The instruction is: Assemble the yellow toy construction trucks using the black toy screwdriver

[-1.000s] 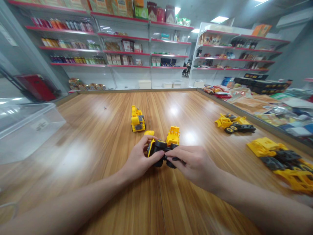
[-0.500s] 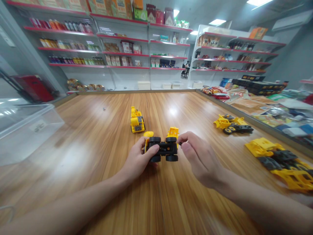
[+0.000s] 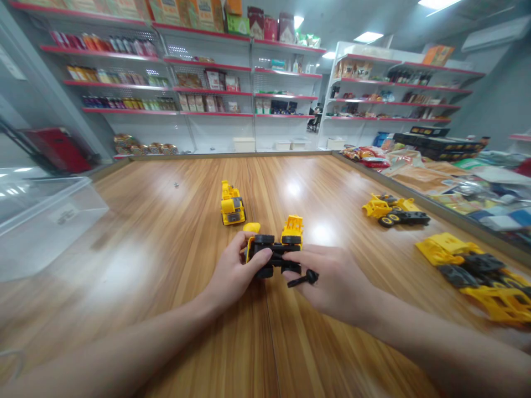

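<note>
My left hand (image 3: 234,268) is closed around a yellow and black toy construction truck (image 3: 265,271), its thumb pressing on the black underside. The truck is tipped so that its wheels and chassis face me. A yellow part sticks up beyond the wheels on the right. My right hand (image 3: 338,276) is closed, with a small black screwdriver-like tool (image 3: 302,278) lying across its fingers and pointing left. Its index fingertip touches the chassis. Just beyond the hands, a yellow toy excavator (image 3: 233,207) stands on the wooden table (image 3: 174,331).
More yellow and black toy vehicle parts (image 3: 481,276) lie at the right, with another toy vehicle (image 3: 396,211) behind them. A clear plastic bin (image 3: 45,226) stands at the left. Packaged goods (image 3: 468,171) lie beyond the right rim. Stocked shelves (image 3: 211,91) line the back.
My right hand has moved from beside the truck's right end onto its underside. The black tool, mostly hidden before, now shows below its fingers. My left hand has barely moved.
</note>
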`<state>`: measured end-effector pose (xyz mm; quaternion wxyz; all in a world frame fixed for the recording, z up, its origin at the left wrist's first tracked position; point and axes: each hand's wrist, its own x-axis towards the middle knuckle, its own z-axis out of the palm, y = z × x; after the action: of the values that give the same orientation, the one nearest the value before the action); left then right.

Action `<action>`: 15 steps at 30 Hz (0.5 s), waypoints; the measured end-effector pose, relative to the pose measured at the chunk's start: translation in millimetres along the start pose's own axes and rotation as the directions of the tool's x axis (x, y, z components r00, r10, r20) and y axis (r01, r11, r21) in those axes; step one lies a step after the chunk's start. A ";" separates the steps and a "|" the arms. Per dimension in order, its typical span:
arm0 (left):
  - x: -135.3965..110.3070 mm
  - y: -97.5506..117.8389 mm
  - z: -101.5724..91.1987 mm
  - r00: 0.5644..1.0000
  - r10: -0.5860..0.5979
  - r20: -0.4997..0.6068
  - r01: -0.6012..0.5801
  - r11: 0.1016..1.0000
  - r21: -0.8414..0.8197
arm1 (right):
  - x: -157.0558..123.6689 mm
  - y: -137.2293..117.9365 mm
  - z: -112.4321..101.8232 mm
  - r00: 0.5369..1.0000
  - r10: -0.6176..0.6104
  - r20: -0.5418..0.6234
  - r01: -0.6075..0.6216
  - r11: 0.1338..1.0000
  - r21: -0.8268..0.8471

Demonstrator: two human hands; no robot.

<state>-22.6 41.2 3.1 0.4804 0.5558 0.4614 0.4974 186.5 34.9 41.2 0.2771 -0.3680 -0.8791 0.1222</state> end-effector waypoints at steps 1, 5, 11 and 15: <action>0.1 -0.4 0.0 1.000 -0.003 -0.006 0.003 1.000 0.006 | -0.9 -0.4 1.8 0.999 0.022 0.035 -0.022 1.000 -0.004; 0.4 -1.5 0.3 0.999 -0.005 -0.032 0.006 0.999 0.033 | -2.2 -2.3 6.5 0.992 0.082 0.095 -0.086 0.995 0.041; -0.7 1.3 1.0 1.000 0.005 -0.009 -0.005 0.999 0.047 | -1.0 -2.4 9.8 0.996 0.054 0.067 -0.064 0.985 0.161; -1.3 3.4 1.1 1.000 0.003 -0.005 -0.003 0.999 0.035 | -0.7 -2.1 9.1 0.998 0.010 0.062 -0.022 0.978 0.207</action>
<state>-21.4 39.5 6.2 0.4689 0.5634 0.4704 0.4914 180.4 32.9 34.4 0.2863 -0.3402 -0.8665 0.2267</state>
